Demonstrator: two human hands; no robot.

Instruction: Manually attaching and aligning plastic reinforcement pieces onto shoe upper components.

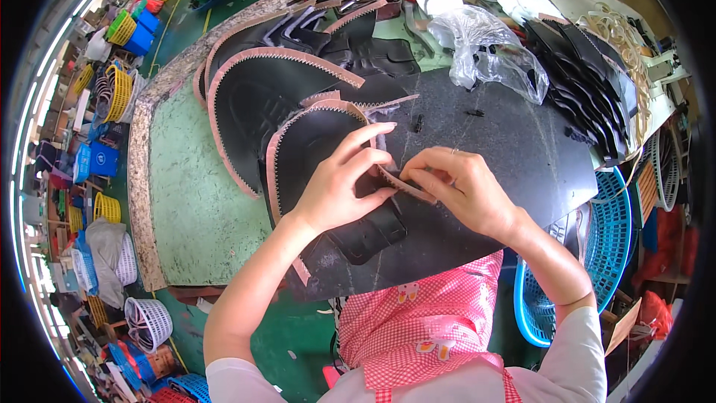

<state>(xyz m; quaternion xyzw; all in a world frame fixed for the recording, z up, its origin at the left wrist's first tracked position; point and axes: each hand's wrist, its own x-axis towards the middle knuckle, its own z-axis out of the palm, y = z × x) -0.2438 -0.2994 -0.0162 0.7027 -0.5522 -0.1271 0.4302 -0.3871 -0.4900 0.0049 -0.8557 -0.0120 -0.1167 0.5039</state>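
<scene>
Black and leathery, the piece [309,136] looks light and floppy; I'd hold its pink edging [410,189]. My right hand [471,188] pinches that between its fingers; my left hand's [332,190] grip I can't tell.

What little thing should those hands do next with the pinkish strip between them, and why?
Maybe the right hand should press the strip against the edge of the black piece, because it is at the strip, whose end sticks out, and the left hand is close enough to help.
</scene>
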